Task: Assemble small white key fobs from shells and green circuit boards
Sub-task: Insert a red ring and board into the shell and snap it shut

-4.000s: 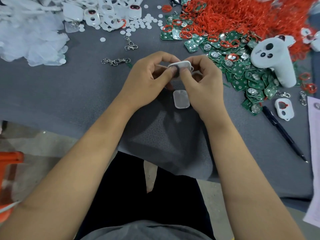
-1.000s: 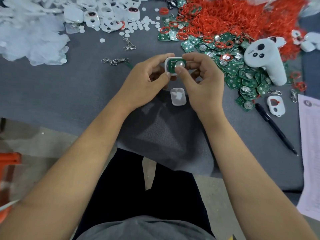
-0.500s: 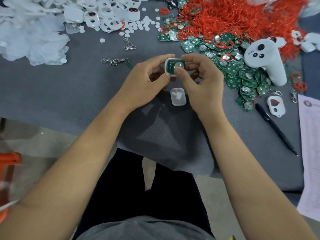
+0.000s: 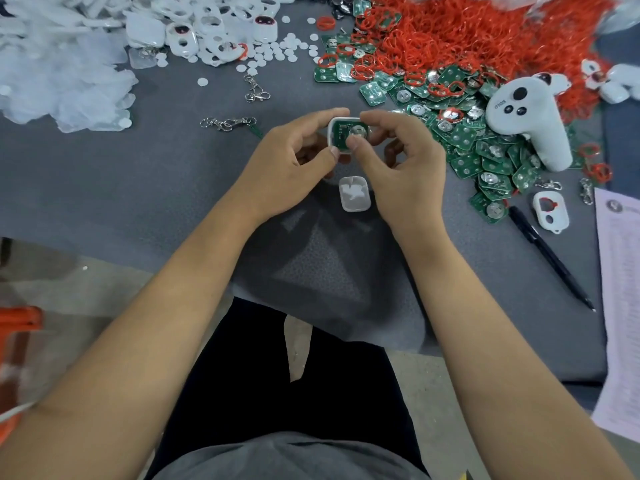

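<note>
**Hands seating board in shell**

Left hand (image 4: 294, 161) pinching the shell (image 4: 333, 133), thumb at the near corner, fingers curled round the far edge. Right hand (image 4: 398, 168) pinching from the other side, thumb tip pressing down on the board (image 4: 349, 131), index finger hooked over the shell's far rim. Both held just above the table (image 4: 138, 188), well forward of the body, forearms converging from the lower corners.

Step in hand, judging by the pose: bedding the board into the shell. Board looks to lie inside the rim, its round metal disc facing up; whether fully seated, cannot tell.

Next move probably calls for the cover (image 4: 354, 194), lying on the table just below the hands, between the wrists. Needs one hand freed to lift it, then alignment over the shell and a firm squeeze shut.

Spare boards (image 4: 485, 157) heaped to the right, red rings (image 4: 450, 39) beyond, more shells (image 4: 214, 26) far left. Pen (image 4: 550, 258) near the right edge.
</note>
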{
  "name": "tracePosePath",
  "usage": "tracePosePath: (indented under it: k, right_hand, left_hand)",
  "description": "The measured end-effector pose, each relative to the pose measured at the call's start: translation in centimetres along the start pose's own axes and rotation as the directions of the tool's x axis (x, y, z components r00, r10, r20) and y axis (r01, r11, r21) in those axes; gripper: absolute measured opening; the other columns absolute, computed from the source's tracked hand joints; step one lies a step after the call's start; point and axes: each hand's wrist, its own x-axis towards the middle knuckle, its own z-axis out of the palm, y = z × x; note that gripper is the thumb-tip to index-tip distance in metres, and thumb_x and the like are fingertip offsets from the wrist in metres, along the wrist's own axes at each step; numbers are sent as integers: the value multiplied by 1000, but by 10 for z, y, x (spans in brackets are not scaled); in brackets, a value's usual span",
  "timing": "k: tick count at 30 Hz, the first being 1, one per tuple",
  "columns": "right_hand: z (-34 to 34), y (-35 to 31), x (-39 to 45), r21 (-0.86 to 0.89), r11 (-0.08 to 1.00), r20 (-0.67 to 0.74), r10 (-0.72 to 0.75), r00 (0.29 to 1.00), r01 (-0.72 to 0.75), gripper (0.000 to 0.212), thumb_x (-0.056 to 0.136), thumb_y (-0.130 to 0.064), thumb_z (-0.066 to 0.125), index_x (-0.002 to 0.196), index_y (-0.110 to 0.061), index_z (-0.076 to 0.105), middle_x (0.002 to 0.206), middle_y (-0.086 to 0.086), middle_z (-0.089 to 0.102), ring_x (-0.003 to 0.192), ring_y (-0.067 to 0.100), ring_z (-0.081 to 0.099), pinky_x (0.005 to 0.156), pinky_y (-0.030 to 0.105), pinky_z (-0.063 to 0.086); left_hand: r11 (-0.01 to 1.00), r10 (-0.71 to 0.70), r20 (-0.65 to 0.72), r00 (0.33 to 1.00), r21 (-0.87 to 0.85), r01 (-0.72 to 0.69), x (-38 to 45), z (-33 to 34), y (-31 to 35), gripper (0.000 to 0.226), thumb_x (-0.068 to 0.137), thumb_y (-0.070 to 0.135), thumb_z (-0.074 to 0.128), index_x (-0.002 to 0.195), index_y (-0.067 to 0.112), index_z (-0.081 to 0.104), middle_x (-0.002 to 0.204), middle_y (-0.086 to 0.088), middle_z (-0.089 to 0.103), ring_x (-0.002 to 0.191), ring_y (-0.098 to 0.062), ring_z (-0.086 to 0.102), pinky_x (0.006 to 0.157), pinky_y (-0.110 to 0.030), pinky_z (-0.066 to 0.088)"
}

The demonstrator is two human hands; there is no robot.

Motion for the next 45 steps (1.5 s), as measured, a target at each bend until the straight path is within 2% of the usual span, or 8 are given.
tracePosePath:
  k: [4,9,16,20,24,29,35,45]
  right_hand:
    - [0,0,-1,-12,1000,-20,16,1000,-16,23,88,-24,79,111,-22,75,90,0,69,74,6,56,69,21,46]
    - [3,-3,-2,-104,994,-80,24,997,-32,17,87,-29,80,99,-19,73,91,-4,70,80,7,61,69,26,49]
    - [3,-10,-3,-214,975,-126,32,991,-59,15,88,-39,77,99,-30,76,92,-12,70,86,4,65,73,30,52]
    - [4,-13,-5,-235,969,-130,46,990,-76,14,87,-40,74,99,-33,76,92,-14,69,87,3,65,72,30,52]
    - [4,-13,-4,-196,972,-137,102,985,-128,12,84,-41,74,93,-33,76,86,-14,70,81,2,65,71,25,52]
    - [-1,-9,-2,44,988,-130,152,980,-147,11,87,-24,75,92,-15,77,77,-1,71,65,1,56,63,19,44]
    - [2,-9,-3,-22,988,-40,154,987,-155,15,86,-28,75,96,-18,78,80,-4,72,67,6,58,65,25,48]
    - [1,-8,-2,-30,986,-58,165,985,-167,15,86,-29,75,96,-19,78,81,-4,72,68,5,58,65,24,47]
  left_hand:
    - [1000,4,2,1000,6,-4,1,0,0,46,102,6,59,148,11,53,126,2,72,111,-7,71,93,-29,58]
    - [1000,2,3,1000,4,-2,0,1,-1,46,102,8,59,147,15,53,120,3,75,106,-12,72,92,-42,60]
    - [1000,-2,19,1000,6,2,1,2,-4,46,102,14,62,147,18,54,114,1,76,97,-24,72,92,-43,58]
    - [1000,-5,19,1000,7,5,1,2,-6,46,101,16,63,146,19,55,108,0,77,89,-23,71,91,-40,58]
    - [1000,-10,18,1000,16,10,1,2,-6,45,101,18,63,146,21,56,105,4,77,87,-19,71,89,-34,58]
    - [1000,-16,11,1000,7,16,1,3,-5,44,102,19,64,145,20,56,106,9,77,87,-23,72,86,-45,59]
    - [1000,-25,30,999,-1,25,1,2,-5,47,100,20,63,145,26,56,104,0,76,86,-31,70,85,-50,57]
    - [1000,-14,33,999,-8,14,2,3,-8,45,101,22,63,146,27,56,105,1,76,91,-32,70,89,-51,57]
